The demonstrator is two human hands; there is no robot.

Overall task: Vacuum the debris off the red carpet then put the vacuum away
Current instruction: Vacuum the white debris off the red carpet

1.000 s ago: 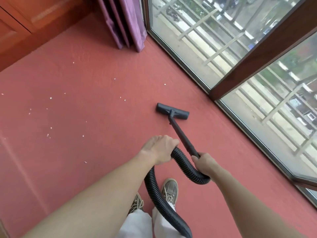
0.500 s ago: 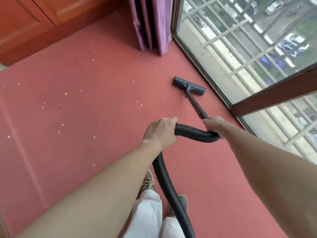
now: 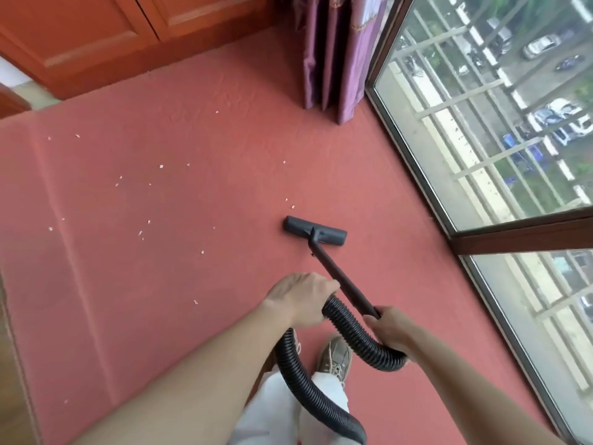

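The job looks to be in its early-to-middle stretch. The floor head [image 3: 314, 231] sits flat on the red carpet [image 3: 144, 316], and the strip between it and the window [image 3: 481, 139], out toward three o'clock, shows no specks. White debris [image 3: 160, 166] is scattered from about nine to eleven o'clock of the head, and two bits [image 3: 292, 206] lie just beyond its left end at twelve. So most of the sweeping is left, and putting the vacuum away has not begun. The left hand [image 3: 301, 297] is seen from the back, its fingers curled down over the top bend of the ribbed hose [image 3: 359, 335], tips hidden. At four o'clock of it, the right hand [image 3: 390, 329] is clamped round the lower end of the wand [image 3: 340, 277], where it meets the hose.
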